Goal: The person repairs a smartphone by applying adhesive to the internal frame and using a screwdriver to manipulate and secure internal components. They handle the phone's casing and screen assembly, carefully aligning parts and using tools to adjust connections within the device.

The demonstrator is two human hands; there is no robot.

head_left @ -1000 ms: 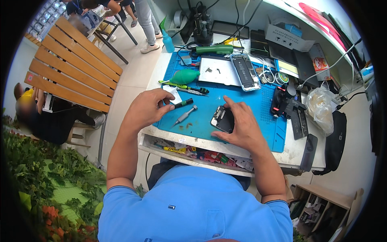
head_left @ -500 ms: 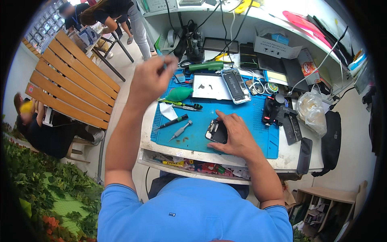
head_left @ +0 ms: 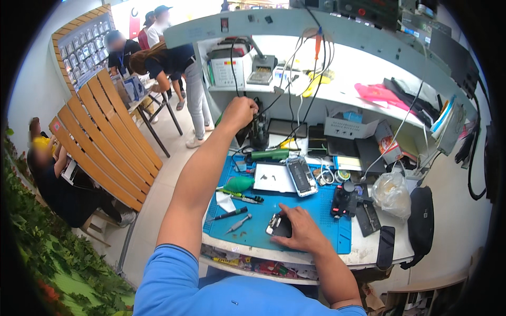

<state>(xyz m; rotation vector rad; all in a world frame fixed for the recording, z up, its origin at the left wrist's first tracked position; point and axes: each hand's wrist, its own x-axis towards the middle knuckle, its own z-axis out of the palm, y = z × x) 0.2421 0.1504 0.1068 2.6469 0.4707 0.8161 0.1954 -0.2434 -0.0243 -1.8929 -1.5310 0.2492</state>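
My right hand (head_left: pixel 303 230) rests on the blue work mat (head_left: pixel 258 210), thumb and fingers closed around the edges of a black phone part (head_left: pixel 278 226) with small metal pieces at its left end. My left hand (head_left: pixel 241 114) is raised at the back of the bench, fingers pinched beside a black tool stand (head_left: pixel 259 129); what they hold, if anything, I cannot make out. An opened phone (head_left: pixel 302 176) with its battery exposed lies at the mat's back, partly on a white pad (head_left: pixel 273 178). Screwdrivers (head_left: pixel 230 214) and a green air blower (head_left: pixel 239 183) lie to the left.
A black clamp-like holder (head_left: pixel 343 200) stands on the mat's right side. Beyond it are dark phones (head_left: pixel 386 247), a plastic bag (head_left: pixel 391 195) and a black case (head_left: pixel 421 218). Cables hang from the shelf (head_left: pixel 342 45). Below the bench edge is an open drawer (head_left: pixel 263 266).
My left hand has reached forward to the tool stand. The view has tilted up, showing more of the shelf. My right hand keeps its hold on the phone part.
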